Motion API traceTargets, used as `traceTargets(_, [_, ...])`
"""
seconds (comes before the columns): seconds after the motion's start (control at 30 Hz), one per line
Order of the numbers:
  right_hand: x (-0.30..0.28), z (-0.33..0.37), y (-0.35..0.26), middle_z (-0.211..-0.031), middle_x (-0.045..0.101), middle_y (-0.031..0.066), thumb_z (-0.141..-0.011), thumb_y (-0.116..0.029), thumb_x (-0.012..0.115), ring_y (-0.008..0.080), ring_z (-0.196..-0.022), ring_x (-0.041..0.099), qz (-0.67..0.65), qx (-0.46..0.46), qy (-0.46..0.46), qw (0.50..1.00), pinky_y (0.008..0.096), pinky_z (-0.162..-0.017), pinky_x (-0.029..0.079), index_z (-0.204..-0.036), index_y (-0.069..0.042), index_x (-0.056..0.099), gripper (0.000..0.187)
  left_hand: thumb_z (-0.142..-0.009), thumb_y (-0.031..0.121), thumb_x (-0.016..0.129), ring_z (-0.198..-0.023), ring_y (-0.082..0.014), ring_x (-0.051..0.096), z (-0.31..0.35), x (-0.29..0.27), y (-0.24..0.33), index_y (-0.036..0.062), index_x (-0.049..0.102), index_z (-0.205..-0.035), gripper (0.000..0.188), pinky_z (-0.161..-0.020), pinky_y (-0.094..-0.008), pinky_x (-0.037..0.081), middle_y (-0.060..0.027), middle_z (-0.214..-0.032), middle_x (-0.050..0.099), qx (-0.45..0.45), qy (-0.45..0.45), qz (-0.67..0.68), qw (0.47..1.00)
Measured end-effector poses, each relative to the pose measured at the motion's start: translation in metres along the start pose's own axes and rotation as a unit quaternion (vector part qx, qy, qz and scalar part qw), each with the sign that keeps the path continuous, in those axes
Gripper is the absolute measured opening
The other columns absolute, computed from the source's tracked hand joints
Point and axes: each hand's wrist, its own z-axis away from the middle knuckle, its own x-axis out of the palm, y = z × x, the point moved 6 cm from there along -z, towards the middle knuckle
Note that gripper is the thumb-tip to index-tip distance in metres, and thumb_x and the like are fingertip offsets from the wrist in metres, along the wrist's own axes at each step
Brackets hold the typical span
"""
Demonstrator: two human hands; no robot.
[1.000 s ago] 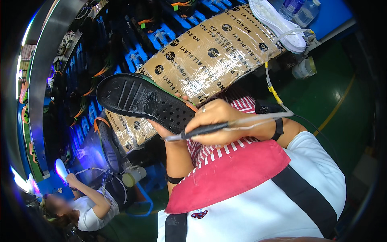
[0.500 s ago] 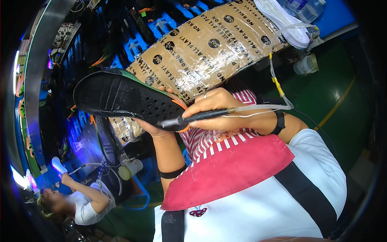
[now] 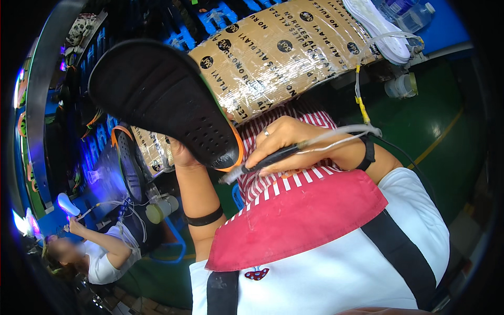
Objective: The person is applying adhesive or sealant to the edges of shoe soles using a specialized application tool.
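Note:
A black shoe sole (image 3: 157,97) with an orange and green rim tilts up in front of me, its inner face with small holes toward me. My left hand (image 3: 182,155) is closed on it from below and behind; most of its fingers are hidden. In my right hand (image 3: 286,137) is a glue brush (image 3: 274,158) with a dark handle and a clear tube (image 3: 336,131) running from its back end. The brush tip is just below the heel edge; whether it touches, I cannot tell. A whitish wet patch shows inside the heel.
A cardboard-covered pad (image 3: 283,52) wrapped in clear film lies ahead. White soles (image 3: 378,31) and plastic bottles (image 3: 415,18) are at the far right, above a hanging jar (image 3: 401,85). Another sole (image 3: 131,163) lies left. A co-worker (image 3: 107,252) holds a white sole at lower left.
The sole has tilted up toward me, its toe end rising. The brush has moved from the heel's inner face to just below its edge. My left arm has shifted left.

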Motion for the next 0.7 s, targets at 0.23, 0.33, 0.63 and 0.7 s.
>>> traceTargets(0.23, [-0.001, 0.000, 0.008, -0.074, 0.064, 0.0119, -0.074, -0.012, 0.072, 0.0203, -0.063, 0.061, 0.079, -0.030, 0.053, 0.995, 0.0289, -0.058, 0.047, -0.094, -0.004, 0.069, 0.021, -0.086, 0.043, 0.055, -0.112, -0.0242, 0.054, -0.003, -0.006, 0.009, -0.0001, 0.039, -0.131, 0.064, -0.095, -0.0400, 0.045, -0.0137, -0.126, 0.051, 0.034, 0.093, 0.020, 0.995])
traceTargets(0.33, [0.004, 0.001, 0.000, -0.071, 0.063, 0.0107, -0.073, -0.011, 0.072, 0.0206, -0.061, 0.059, -0.009, -0.052, -0.025, 0.998, 0.0293, -0.057, 0.045, -0.094, -0.006, 0.069, 0.022, -0.089, 0.039, 0.053, -0.112, -0.0227, 0.053, -0.001, -0.010, 0.009, -0.0004, 0.040, -0.131, 0.059, -0.093, -0.0356, 0.045, -0.0121, -0.125, 0.052, -0.003, 0.096, -0.037, 0.995])
traceTargets(0.63, [0.005, 0.002, 0.005, -0.074, 0.064, 0.0116, -0.073, -0.011, 0.072, 0.0263, -0.064, 0.061, 0.103, -0.078, -0.030, 0.991, 0.0307, -0.059, 0.047, -0.094, -0.007, 0.069, 0.021, -0.093, 0.041, 0.046, -0.094, -0.0141, 0.059, -0.019, 0.019, 0.013, -0.0048, 0.054, -0.116, 0.052, -0.080, -0.0254, 0.048, -0.0119, -0.107, 0.061, -0.162, 0.084, -0.238, 0.954])
traceTargets(0.7, [0.000, 0.003, 0.002, -0.075, 0.064, 0.0118, -0.073, -0.010, 0.072, 0.0262, -0.065, 0.061, 0.067, -0.074, -0.060, 0.993, 0.0306, -0.060, 0.047, -0.093, -0.006, 0.069, 0.021, -0.093, 0.041, 0.046, -0.092, -0.0139, 0.060, -0.018, 0.014, 0.013, -0.0048, 0.054, -0.116, 0.051, -0.078, -0.0254, 0.049, -0.0120, -0.106, 0.062, -0.184, 0.107, -0.247, 0.945])
